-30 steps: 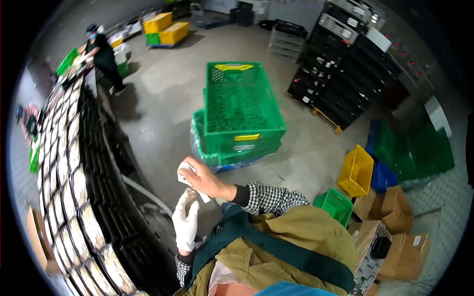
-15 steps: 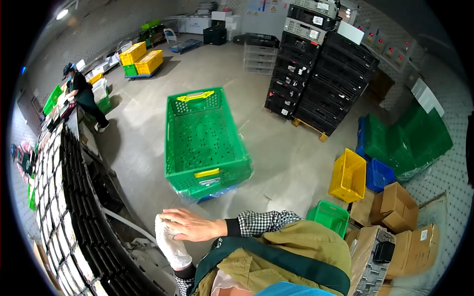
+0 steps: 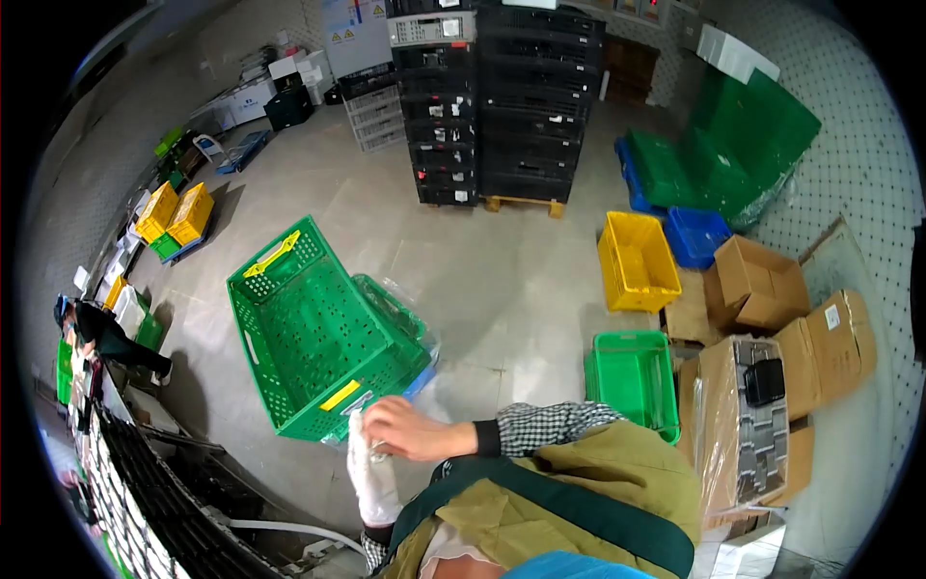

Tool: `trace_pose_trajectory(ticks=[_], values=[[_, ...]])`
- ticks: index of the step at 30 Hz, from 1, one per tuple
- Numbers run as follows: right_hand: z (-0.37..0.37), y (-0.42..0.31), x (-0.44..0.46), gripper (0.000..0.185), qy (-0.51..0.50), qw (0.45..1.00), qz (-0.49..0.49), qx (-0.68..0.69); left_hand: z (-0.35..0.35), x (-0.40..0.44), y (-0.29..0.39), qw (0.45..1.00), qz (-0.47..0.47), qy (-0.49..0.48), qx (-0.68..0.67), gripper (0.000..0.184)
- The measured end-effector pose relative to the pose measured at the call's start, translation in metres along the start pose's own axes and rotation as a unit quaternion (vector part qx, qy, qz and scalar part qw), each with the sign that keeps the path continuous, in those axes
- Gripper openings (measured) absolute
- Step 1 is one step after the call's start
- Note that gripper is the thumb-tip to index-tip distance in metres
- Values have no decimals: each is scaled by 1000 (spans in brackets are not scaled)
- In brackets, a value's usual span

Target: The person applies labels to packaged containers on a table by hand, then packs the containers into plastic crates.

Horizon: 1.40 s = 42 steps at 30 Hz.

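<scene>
In the head view, the person's left hand (image 3: 378, 497) wore a white glove (image 3: 367, 463) and stood upright in front of the body, low in the middle of the view; how its fingers were set inside could not be told. The bare right hand (image 3: 417, 432) met it from the side, its fingers bent and touching the upper part of the glove, though whether they pinched the cloth was too small to make out. Just beyond both hands sat a large green crate (image 3: 318, 333) with yellow handles, above a second green crate (image 3: 391, 307) partly covered in clear plastic. A yellow crate (image 3: 639, 280), a blue bin (image 3: 696, 239) and a smaller green bin (image 3: 632, 381) stood to the right, near an open cardboard box (image 3: 757, 294). Stacked black crates (image 3: 531, 116) rose farther back.
</scene>
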State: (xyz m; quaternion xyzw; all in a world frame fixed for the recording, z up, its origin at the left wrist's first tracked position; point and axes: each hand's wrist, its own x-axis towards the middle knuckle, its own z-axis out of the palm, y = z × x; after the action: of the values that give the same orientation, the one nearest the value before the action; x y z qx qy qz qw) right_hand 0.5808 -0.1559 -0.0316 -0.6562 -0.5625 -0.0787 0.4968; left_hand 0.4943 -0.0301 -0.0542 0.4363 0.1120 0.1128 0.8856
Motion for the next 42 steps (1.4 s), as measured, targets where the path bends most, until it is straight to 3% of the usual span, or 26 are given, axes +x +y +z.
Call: trace_pose_trajectory(ticks=[2, 6, 8, 9, 15, 19, 26, 29, 32, 33, 36, 37, 38, 39, 40, 41, 42], values=[[-1, -12, -17, 36, 3, 994, 99, -44, 1, -2, -9, 998, -59, -3, 3, 51], [8, -24, -53, 31, 20, 991, 124, -45, -15, -13, -26, 980, -192, -42, -39, 45], [18, -29, -66, 25, 20, 990, 128, -51, -20, -22, -32, 962, -215, -42, -161, 45], [23, -33, -65, 19, 51, 990, 124, -51, -4, -28, -22, 962, -240, 20, -132, 42], [37, -38, -71, 17, 68, 979, 169, -89, -11, -47, -11, 967, -238, -29, -86, 34], [41, -44, -71, 19, 11, 978, 175, -117, -27, -56, -12, 931, -332, -81, -125, 24], [52, -36, -72, 19, -63, 976, 178, -106, -50, -51, -32, 938, -310, -36, -150, 27], [44, -37, -68, 28, -65, 987, 129, -66, -49, -49, -26, 958, -264, -48, -105, 34], [28, -27, -74, 33, -92, 986, 140, 4, -34, -46, -26, 965, -247, -73, -50, 37], [16, -19, -75, 35, -142, 974, 178, 15, -30, -42, -35, 967, -245, -72, -11, 41], [-54, 57, -87, 22, -44, 981, 180, 60, 16, -25, -38, 973, -216, -62, 58, 53], [-107, 86, -85, 20, -62, 979, 184, -61, 25, -19, -42, 978, -193, -70, 42, 58], [-169, 91, -78, 17, 33, 962, 237, -130, 32, -11, -44, 980, -180, -78, 25, 59], [-235, 121, -86, 14, 67, 945, 138, -290, 38, -7, -46, 983, -160, -93, 18, 56], [-307, 144, -92, 10, 102, 901, 142, -396, 43, -5, -49, 985, -137, -105, 9, 53], [-387, 169, -103, 7, 65, 794, 182, -577, 50, -4, -50, 987, -115, -111, 6, 52], [-425, 123, -87, 8, 359, 779, 423, -293, 55, -3, -51, 987, -109, -115, 9, 51]])
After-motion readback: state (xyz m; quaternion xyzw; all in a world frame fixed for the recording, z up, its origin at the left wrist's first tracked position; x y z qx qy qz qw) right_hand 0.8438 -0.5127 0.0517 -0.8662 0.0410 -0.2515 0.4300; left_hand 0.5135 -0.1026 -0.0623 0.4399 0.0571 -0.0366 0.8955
